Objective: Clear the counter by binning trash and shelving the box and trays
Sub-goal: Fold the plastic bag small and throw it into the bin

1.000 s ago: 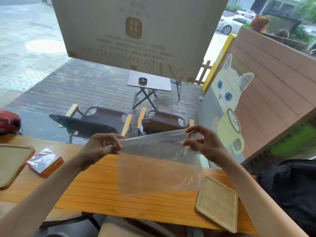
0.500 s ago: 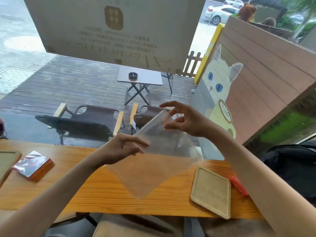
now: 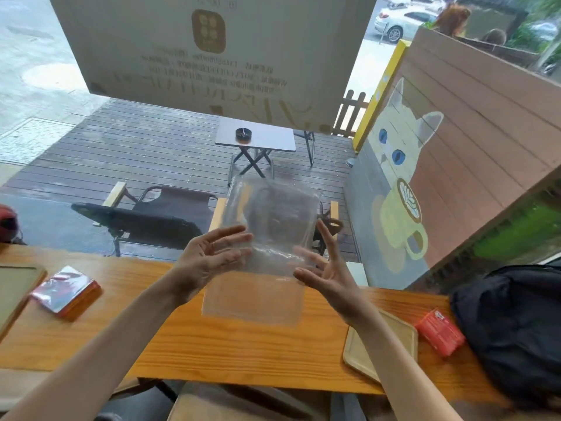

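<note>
Wooden counter [image 3: 243, 344] carries, largest first, two trays, one at the left edge [image 3: 12, 287] and one at the right [image 3: 391, 344], both holding nothing, then the wrapped box [image 3: 65, 291] and a small red packet [image 3: 440, 331]. Clear plastic bag [image 3: 267, 247], pinched flat by its top corners a second ago, now stands upright above the counter between splayed palms, left hand [image 3: 209, 262] and right hand [image 3: 328, 275] with fingers spread wide pressing its sides, probably about to crumple it for binning.
</note>
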